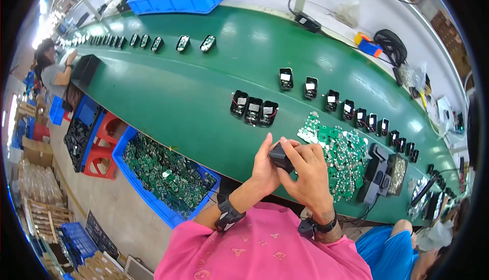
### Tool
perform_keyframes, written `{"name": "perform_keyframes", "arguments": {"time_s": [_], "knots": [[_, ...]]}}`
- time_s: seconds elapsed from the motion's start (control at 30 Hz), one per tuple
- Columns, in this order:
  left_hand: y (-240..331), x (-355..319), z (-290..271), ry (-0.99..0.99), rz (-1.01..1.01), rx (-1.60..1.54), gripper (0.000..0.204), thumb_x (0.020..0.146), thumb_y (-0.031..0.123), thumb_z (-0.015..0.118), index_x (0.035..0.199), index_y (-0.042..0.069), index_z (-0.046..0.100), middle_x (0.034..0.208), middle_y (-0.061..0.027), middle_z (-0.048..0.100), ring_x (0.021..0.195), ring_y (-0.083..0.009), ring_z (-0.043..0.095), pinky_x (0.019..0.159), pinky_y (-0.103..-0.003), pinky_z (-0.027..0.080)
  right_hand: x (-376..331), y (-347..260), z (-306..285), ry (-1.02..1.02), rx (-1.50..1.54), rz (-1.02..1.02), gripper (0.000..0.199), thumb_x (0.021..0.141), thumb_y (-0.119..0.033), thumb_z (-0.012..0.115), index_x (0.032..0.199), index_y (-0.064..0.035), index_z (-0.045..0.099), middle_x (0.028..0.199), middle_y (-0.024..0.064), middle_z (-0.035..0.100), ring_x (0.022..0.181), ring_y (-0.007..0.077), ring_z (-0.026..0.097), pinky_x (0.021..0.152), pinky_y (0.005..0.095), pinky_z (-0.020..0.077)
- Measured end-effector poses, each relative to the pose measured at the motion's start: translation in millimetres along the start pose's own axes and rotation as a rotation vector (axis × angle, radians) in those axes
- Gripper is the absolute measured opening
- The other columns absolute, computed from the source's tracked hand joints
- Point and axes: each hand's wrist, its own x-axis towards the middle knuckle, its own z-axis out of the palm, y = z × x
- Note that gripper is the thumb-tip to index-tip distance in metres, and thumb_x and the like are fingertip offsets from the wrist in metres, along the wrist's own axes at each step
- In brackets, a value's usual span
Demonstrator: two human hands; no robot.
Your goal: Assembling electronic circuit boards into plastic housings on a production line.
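- The left hand [264, 168] and right hand [309, 173] are gripping 1 black plastic housing [280, 159], just below and right of the frame's center.
- 3 open black housings [253, 110] are sitting near center.
- Green circuit boards [346, 160] are lying heaped right of center.

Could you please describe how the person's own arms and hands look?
Both the left hand and right hand are ungloved. A black strapped device sits on the left wrist, and a black wristband on the right, with dark tattoo-like markings nearby. Short pink sleeves cover the upper arms.
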Motion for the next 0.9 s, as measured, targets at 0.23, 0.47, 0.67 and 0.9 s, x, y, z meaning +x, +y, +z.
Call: {"name": "perform_keyframes", "arguments": {"time_s": [0.23, 0.47, 0.67, 0.9], "knots": [[14.0, 18.7, -12.1, -0.008, 0.04, 0.021, 0.06, 0.104, 0.054, 0.032, 0.115, 0.002, 0.06, 0.112, -0.0135, 0.065, 0.111, -0.0253, 0.06, 0.102, -0.042, 0.045, 14.0, 19.6, 29.9, -0.037, -0.009, -0.046, 0.069, 0.067, -0.004, 0.078, 0.133, -0.0078, 0.06, 0.104, 0.0098, 0.06, 0.094, 0.0291, 0.054, 0.082, 0.0389, 0.0473], [21.9, 17.1, -8.2, -0.038, 0.211, 0.547, 0.05, 0.108, 0.041, 0.033, 0.138, 0.003, 0.047, 0.14, -0.0168, 0.052, 0.12, -0.0215, 0.056, 0.102, -0.035, 0.045, 2.9, 29.5, 58.7, 0.116, 0.207, 0.187, 0.086, 0.07, -0.004, 0.078, 0.147, -0.0027, 0.041, 0.116, 0.0154, 0.059, 0.094, 0.0292, 0.058, 0.073, 0.0355, 0.0482], [75.9, 17.5, 18.3, -0.233, 0.383, 1.411, 0.063, 0.085, 0.016, 0.074, 0.141, 0.001, 0.047, 0.13, -0.0176, 0.06, 0.111, -0.0197, 0.064, 0.091, -0.034, 0.052, 8.9, 33.1, 47.4, 0.078, 0.79, 0.471, 0.094, 0.079, -0.003, 0.078, 0.156, -0.0026, 0.024, 0.131, 0.0142, 0.053, 0.117, 0.0219, 0.056, 0.089, 0.0322, 0.0528], [185.1, 136.3, 30.0, 0.371, 0.871, 2.231, 0.049, 0.083, 0.044, 0.07, 0.109, 0.004, 0.06, 0.082, -0.02, 0.07, 0.076, -0.0399, 0.069, 0.069, -0.05, 0.054, -1.7, 38.9, 20.6, 0.084, 0.404, 0.487, 0.075, 0.075, -0.009, 0.081, 0.142, -0.0019, 0.048, 0.129, 0.0146, 0.053, 0.111, 0.025, 0.056, 0.081, 0.0331, 0.0499]]}}
